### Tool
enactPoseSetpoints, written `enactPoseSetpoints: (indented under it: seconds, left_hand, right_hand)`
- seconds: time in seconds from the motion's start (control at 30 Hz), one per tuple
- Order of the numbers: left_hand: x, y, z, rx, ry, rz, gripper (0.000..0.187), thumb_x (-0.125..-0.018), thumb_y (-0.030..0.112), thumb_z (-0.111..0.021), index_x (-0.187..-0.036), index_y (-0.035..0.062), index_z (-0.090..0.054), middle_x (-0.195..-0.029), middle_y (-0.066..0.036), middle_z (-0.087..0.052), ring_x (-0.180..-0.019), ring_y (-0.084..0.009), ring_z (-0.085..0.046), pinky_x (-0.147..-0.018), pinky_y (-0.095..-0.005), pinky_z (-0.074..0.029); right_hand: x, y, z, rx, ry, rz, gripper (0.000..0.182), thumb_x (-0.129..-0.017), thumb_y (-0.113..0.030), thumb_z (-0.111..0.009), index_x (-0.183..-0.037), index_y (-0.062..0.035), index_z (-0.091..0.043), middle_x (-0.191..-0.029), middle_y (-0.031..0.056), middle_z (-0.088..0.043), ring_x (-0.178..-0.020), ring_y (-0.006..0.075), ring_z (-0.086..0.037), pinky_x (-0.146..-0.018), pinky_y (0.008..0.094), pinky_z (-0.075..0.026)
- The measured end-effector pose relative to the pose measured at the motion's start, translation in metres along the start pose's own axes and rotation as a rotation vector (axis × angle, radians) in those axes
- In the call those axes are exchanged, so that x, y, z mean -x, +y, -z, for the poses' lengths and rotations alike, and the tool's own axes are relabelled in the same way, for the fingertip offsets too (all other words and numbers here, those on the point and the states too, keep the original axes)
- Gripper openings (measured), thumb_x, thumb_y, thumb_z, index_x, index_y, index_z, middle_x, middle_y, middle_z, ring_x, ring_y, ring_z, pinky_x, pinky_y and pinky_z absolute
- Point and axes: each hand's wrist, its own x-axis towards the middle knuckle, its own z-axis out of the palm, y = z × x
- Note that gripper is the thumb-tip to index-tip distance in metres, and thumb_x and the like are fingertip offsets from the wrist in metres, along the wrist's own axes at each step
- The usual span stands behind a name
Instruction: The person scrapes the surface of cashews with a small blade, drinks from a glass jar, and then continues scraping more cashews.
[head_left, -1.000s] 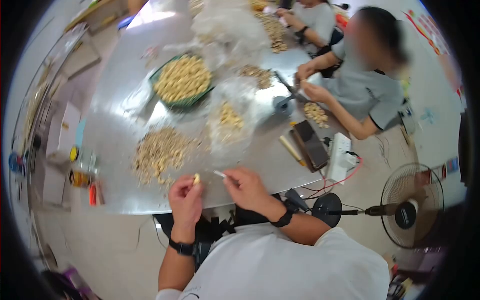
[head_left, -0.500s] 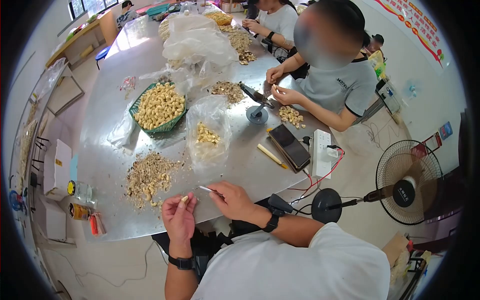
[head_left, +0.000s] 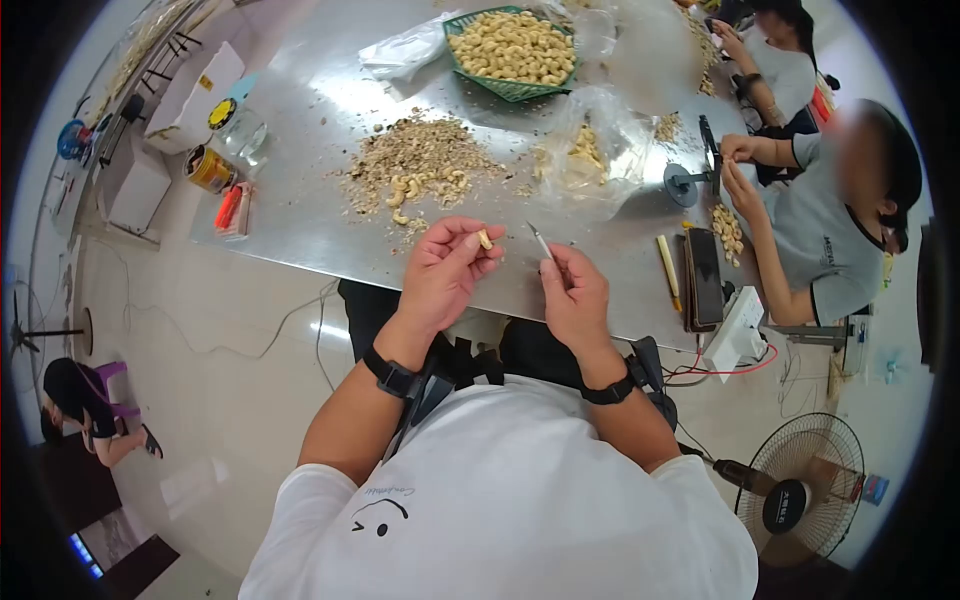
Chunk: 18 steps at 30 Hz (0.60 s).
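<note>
My left hand [head_left: 442, 272] pinches a cashew nut [head_left: 485, 240] between thumb and fingers over the table's near edge. Across from it, my right hand [head_left: 576, 295] is closed on a thin metal knife [head_left: 541, 240], its tip pointing up and to the left. Beyond my left hand lies a heap of shell bits [head_left: 415, 150], with several loose cashews [head_left: 428, 184] at its near side. A clear plastic bag [head_left: 625, 160] with nut pieces [head_left: 586, 147] on it lies beyond my right hand. Farther back, a green basket [head_left: 513, 92] is full of cashews.
A phone [head_left: 703, 275], a yellow-handled tool [head_left: 668, 268] and a white power strip [head_left: 736, 330] are at the right. Jars [head_left: 210, 168] stand at the left edge. A co-worker [head_left: 840, 210] sits at the right beside a small stand [head_left: 681, 184]; a fan [head_left: 800, 490] is lower right.
The view has tilted down and turned, so the table sits higher in the picture. The knife now points up and my right hand is more upright. The cashew is still in my left hand.
</note>
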Motion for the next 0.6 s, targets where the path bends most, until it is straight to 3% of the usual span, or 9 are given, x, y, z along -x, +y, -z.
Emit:
enactPoseSetpoints:
  seconds: [0.33, 0.6]
  left_hand:
    - [0.003, -0.004, 0.005, -0.1, -0.013, 0.011, 0.028, -0.098, -0.004, -0.063, -0.124, 0.0051, -0.063, -0.108, -0.007, -0.069, -0.097, -0.0171, -0.07, -0.083, -0.0301, -0.058]
    - [0.004, -0.004, 0.001, -0.123, 0.002, 0.01, 0.022, -0.098, -0.002, -0.065, -0.119, 0.002, -0.064, -0.105, -0.009, -0.072, -0.092, -0.0166, -0.071, -0.08, -0.0307, -0.06]
  right_hand:
    - [0.004, -0.041, 0.007, 0.091, -0.135, 0.077, 0.013, -0.093, -0.006, -0.071, -0.106, -0.0016, -0.072, -0.084, 0.0097, -0.066, -0.068, 0.0169, -0.062, -0.062, 0.0292, -0.049]
    - [-0.004, -0.045, 0.011, 0.128, -0.171, 0.126, 0.013, -0.092, -0.007, -0.072, -0.104, -0.002, -0.072, -0.084, 0.0114, -0.067, -0.068, 0.0204, -0.063, -0.06, 0.0306, -0.049]
